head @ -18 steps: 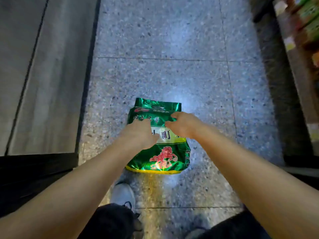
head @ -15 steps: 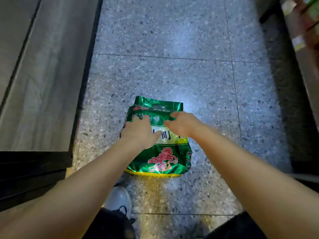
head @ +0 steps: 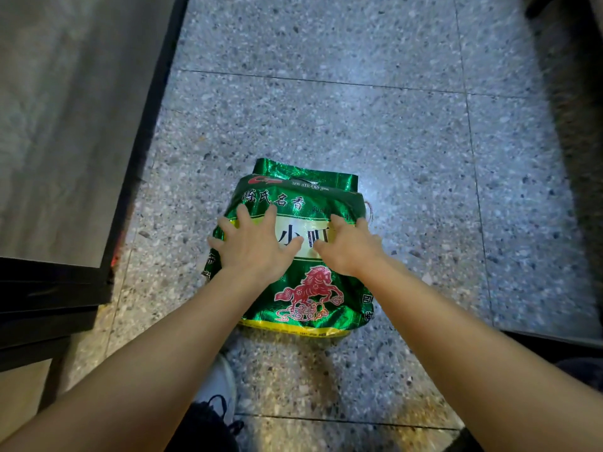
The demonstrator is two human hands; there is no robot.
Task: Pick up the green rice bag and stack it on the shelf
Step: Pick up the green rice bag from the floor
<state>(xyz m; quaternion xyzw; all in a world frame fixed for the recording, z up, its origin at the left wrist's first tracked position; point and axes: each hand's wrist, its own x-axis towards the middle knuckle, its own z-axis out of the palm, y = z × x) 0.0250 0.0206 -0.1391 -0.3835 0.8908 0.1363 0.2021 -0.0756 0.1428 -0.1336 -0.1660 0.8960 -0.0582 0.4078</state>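
The green rice bag (head: 306,295), shiny with a red horse and a yellow bottom band, lies flat on the speckled floor in front of me. My left hand (head: 256,243) rests on its upper left part, fingers spread, the outer ones reaching the bag's left edge. On its upper right part lies my right hand (head: 349,246), fingers also apart and touching the right edge. Neither hand is closed around the bag. The bag sits on the floor, not lifted.
A low grey platform with a black edge (head: 65,125) fills the left side. A dark shelf base (head: 574,125) runs along the right. My white shoe (head: 217,383) stands just behind the bag. Speckled floor tiles (head: 326,109) stretch beyond it.
Both hands have uncurled and spread flat, sliding outward toward the bag's side edges. My head has come closer to the bag. The bag has stayed in place.
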